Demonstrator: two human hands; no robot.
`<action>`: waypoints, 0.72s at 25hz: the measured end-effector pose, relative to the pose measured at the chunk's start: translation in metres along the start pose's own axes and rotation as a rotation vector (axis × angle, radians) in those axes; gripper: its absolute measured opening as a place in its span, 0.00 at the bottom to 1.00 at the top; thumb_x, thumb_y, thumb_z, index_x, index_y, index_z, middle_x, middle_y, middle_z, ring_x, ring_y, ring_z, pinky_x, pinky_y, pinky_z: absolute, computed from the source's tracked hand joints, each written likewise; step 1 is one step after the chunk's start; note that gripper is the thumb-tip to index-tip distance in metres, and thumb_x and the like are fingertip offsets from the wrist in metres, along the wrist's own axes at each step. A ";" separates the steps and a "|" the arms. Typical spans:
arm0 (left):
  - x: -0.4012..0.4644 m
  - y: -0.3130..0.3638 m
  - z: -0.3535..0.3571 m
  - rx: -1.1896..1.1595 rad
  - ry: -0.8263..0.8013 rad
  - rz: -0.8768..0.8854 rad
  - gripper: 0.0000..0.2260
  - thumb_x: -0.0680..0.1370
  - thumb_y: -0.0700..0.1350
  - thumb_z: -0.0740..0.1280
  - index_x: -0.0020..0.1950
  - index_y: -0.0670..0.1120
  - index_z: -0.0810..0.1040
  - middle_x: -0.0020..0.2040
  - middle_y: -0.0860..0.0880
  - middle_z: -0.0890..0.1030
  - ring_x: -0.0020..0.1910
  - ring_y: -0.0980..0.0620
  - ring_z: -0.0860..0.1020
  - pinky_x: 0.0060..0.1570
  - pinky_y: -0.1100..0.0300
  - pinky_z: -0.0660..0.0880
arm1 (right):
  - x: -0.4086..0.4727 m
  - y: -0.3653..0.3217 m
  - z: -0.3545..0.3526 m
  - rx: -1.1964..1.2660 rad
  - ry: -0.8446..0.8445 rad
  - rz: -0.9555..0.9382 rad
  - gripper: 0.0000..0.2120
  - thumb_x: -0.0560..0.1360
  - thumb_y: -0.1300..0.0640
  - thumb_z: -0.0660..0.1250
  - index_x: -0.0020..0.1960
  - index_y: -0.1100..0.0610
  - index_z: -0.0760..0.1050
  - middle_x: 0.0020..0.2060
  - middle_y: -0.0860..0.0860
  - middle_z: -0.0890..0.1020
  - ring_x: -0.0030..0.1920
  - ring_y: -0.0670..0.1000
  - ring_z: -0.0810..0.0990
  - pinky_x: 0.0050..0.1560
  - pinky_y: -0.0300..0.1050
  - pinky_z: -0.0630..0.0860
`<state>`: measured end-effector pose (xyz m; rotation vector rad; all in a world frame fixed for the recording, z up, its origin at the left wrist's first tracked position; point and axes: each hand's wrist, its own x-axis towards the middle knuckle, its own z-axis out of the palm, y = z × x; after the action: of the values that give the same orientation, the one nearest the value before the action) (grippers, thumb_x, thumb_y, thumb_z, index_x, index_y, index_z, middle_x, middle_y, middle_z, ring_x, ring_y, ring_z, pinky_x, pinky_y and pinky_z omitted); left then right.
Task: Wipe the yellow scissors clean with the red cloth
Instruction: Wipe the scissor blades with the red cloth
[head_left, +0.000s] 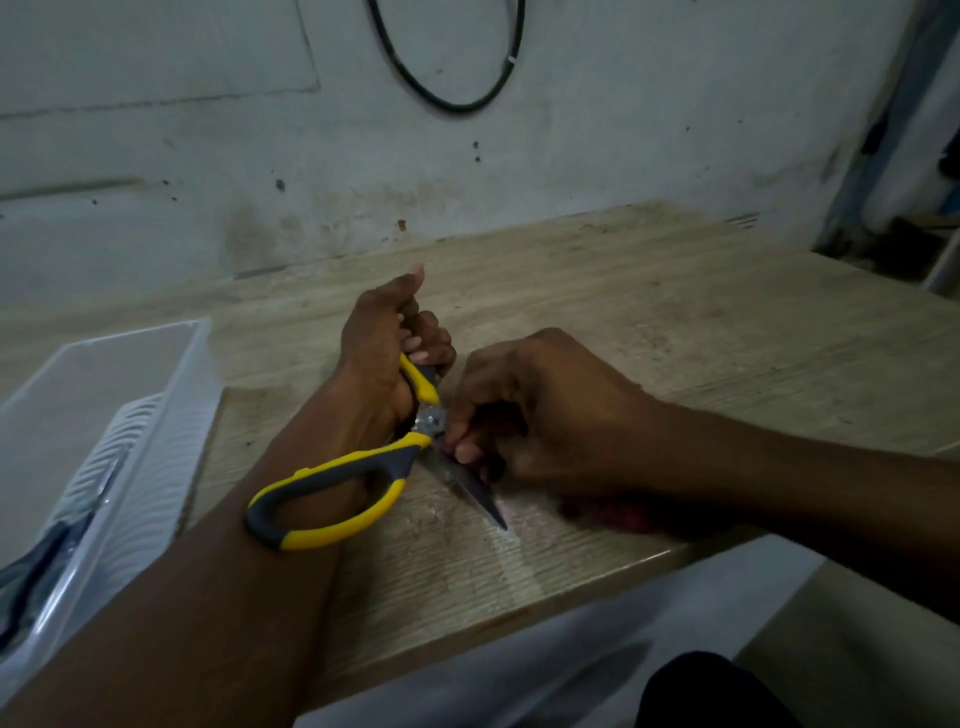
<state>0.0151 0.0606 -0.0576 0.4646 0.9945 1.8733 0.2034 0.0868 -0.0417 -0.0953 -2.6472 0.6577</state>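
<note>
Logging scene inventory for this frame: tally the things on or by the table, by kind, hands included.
Hands: 2, left hand gripping a handle, right hand at the blade
Yellow-and-grey scissors: 1
Red cloth, mostly hidden under the right forearm: 1
Clear plastic bins: 1
Wooden table: 1
Total: 6

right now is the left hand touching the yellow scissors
Touching. The head view shows the left hand gripping one handle of the yellow scissors.
</note>
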 end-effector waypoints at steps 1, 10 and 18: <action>0.000 0.000 -0.001 -0.037 0.006 -0.015 0.26 0.83 0.51 0.64 0.27 0.48 0.59 0.21 0.51 0.56 0.18 0.55 0.57 0.19 0.68 0.58 | -0.006 0.004 -0.005 0.018 -0.054 0.001 0.10 0.67 0.65 0.77 0.43 0.52 0.87 0.40 0.45 0.87 0.40 0.43 0.85 0.43 0.49 0.83; -0.002 -0.003 0.006 -0.261 -0.033 0.044 0.29 0.87 0.58 0.52 0.40 0.35 0.73 0.42 0.30 0.84 0.38 0.33 0.86 0.37 0.41 0.84 | -0.010 0.007 -0.010 0.056 -0.109 -0.009 0.10 0.67 0.68 0.77 0.44 0.55 0.87 0.41 0.47 0.87 0.41 0.43 0.86 0.44 0.47 0.83; -0.003 -0.002 0.008 -0.217 0.020 0.038 0.27 0.87 0.55 0.54 0.39 0.36 0.72 0.42 0.31 0.85 0.37 0.34 0.86 0.34 0.45 0.84 | -0.002 0.001 -0.002 0.018 0.001 -0.045 0.08 0.66 0.61 0.77 0.42 0.49 0.86 0.41 0.43 0.86 0.41 0.42 0.84 0.44 0.49 0.82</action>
<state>0.0232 0.0625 -0.0545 0.3383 0.7889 1.9967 0.2062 0.0879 -0.0415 -0.0312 -2.6339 0.6670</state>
